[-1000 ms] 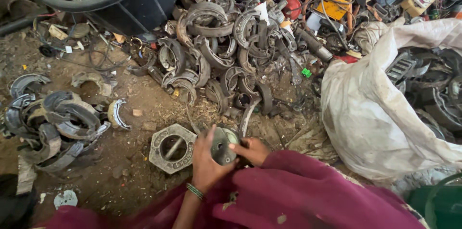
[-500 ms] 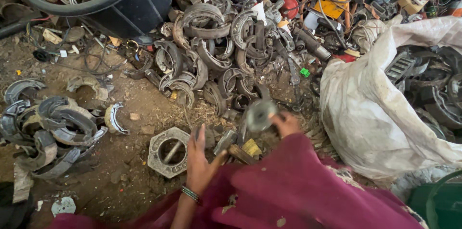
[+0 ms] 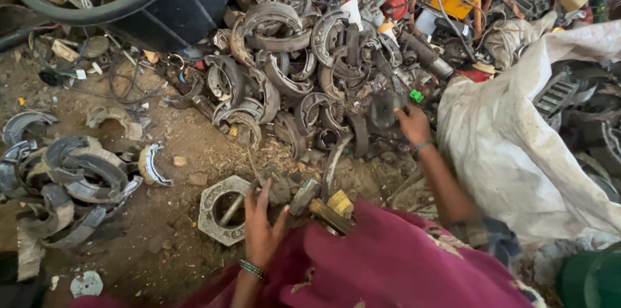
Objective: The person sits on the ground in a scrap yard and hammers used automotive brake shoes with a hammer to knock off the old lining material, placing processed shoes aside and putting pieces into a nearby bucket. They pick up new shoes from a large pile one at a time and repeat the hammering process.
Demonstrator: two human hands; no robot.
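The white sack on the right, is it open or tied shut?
Open: the white sack's mouth gapes at the right, showing dark metal parts inside.

Bare dirt floor (image 3: pixel 168 172) in daylight, with a black tub (image 3: pixel 162 4) and white sack (image 3: pixel 517 153).
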